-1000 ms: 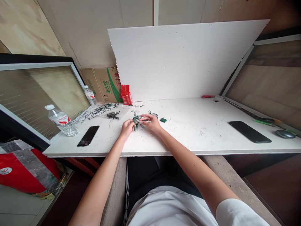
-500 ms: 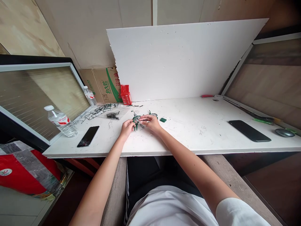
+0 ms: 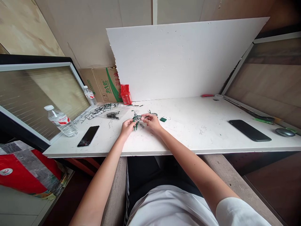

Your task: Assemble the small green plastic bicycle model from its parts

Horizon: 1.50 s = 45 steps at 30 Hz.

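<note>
My left hand is closed in a pinch on a small green model bicycle, which stands partly hidden by the fingers. Facing it from the right, my right hand has its fingers pinched together beside the model. A thin dark piece seems to show at those fingertips, too small to name. Just behind the right hand lies another spoked wheel part with green on it. A little green block rests right of that hand. Below the fingers, a small grey coiled piece lies on the white table.
Left of my hands are a clear bag with black parts, dark sprue frames, a phone and a water bottle. A red box stands behind. To the right lie a black phone-like slab and a mouse.
My right hand has drawn slightly right, away from the model bicycle, and its fingers have come closer together. The left hand stays in place with the model.
</note>
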Motion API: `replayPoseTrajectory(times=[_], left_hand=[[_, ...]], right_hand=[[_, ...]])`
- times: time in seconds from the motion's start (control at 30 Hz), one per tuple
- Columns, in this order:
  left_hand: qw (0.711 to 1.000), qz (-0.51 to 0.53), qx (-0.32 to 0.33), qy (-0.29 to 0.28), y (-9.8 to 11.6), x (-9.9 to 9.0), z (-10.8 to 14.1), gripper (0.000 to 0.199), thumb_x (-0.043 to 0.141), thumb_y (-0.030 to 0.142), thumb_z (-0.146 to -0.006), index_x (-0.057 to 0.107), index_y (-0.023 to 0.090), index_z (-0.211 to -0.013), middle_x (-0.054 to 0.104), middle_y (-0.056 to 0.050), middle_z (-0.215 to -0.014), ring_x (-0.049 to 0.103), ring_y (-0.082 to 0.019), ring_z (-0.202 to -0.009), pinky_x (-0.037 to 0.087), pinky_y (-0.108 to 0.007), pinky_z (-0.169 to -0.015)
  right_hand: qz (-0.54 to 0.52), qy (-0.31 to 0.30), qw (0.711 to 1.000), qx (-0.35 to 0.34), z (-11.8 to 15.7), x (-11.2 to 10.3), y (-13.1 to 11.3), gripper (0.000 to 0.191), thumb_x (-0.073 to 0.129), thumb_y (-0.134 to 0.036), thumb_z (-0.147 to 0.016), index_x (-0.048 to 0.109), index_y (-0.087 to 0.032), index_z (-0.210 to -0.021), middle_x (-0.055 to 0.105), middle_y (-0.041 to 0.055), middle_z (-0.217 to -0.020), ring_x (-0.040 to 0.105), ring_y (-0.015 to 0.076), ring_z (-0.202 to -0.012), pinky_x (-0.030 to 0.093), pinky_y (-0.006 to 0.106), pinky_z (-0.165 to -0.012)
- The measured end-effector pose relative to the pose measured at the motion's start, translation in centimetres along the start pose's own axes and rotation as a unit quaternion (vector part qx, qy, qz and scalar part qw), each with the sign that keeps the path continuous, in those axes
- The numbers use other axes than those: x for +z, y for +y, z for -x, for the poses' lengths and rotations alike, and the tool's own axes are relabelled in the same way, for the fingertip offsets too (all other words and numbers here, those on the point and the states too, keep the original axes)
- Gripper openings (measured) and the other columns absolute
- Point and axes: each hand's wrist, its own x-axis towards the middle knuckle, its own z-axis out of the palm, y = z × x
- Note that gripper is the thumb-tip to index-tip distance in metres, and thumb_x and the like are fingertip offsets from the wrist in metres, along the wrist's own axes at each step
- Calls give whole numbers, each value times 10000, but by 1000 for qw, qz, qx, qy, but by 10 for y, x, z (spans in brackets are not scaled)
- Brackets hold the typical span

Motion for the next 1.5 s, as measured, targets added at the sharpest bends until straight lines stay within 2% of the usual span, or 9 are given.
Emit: replayPoseTrajectory(times=[0.1,0.23,0.4,0.63,0.97,1.1,1.2,1.33,1.5], left_hand=[[1000,1,5,-1,1,0,1,246,728,334,-713,706,149,-874,608,-2,-713,432,-74,-516,332,-234,-488],[1000,1,3,-2,-1,-1,-1,236,688,273,-679,712,144,-874,636,-10,-734,438,-75,-524,334,-231,-493],[1000,0,5,-5,-2,-1,-2,265,676,246,-661,713,138,-900,626,-7,-733,437,-74,-525,329,-225,-491],[1000,4,-4,-7,-1,1,-2,270,749,245,-654,695,140,-896,628,-9,-736,456,-80,-526,342,-228,-492],[1000,2,19,-23,-10,2,-3,301,820,250,-678,672,142,-917,640,-20,-783,519,-93,-590,402,-215,-525],[1000,-1,17,-21,-11,2,-3,342,862,270,-671,669,142,-922,656,-37,-807,570,-121,-651,435,-220,-550],[999,-4,30,-21,-12,2,-4,334,857,284,-698,670,142,-935,661,-38,-816,587,-126,-672,448,-221,-565],[999,-5,49,-22,-16,0,-5,314,829,294,-749,669,136,-968,654,-30,-817,581,-114,-661,454,-220,-583],[998,-14,56,19,-23,-2,-9,347,829,281,-764,666,139,-1035,663,-32,-851,615,-126,-705,492,-237,-647]], right_hand=[[-1,44,999,15,-3,-1,5,475,724,-514,-862,664,-201,-1214,679,28,-787,612,168,-694,463,258,-522],[41,99,994,9,-6,-3,10,340,569,-405,-924,587,-225,-1213,571,-33,-704,553,159,-636,443,272,-569],[149,97,984,-27,-5,-6,10,336,538,-293,-887,555,-239,-1218,471,-71,-638,486,166,-603,407,293,-628],[183,64,979,-54,-3,-6,11,319,516,-294,-905,546,-233,-1216,501,-63,-658,507,175,-631,397,303,-667],[196,65,977,-50,-2,-6,10,330,558,-336,-912,547,-233,-1225,525,-60,-674,533,180,-647,412,311,-672],[209,85,973,-41,-3,-9,12,439,659,-366,-867,548,-235,-1271,632,-28,-760,624,210,-756,461,338,-742],[218,101,970,-44,-6,-13,15,383,708,-406,-850,615,-219,-1172,697,21,-828,664,243,-852,483,374,-820],[233,94,968,-14,-9,-15,17,267,724,-447,-853,664,-208,-955,729,60,-848,673,251,-834,482,371,-797],[320,84,941,65,-7,-12,17,366,777,-361,-812,676,-203,-1127,723,18,-838,671,219,-814,441,346,-820]])
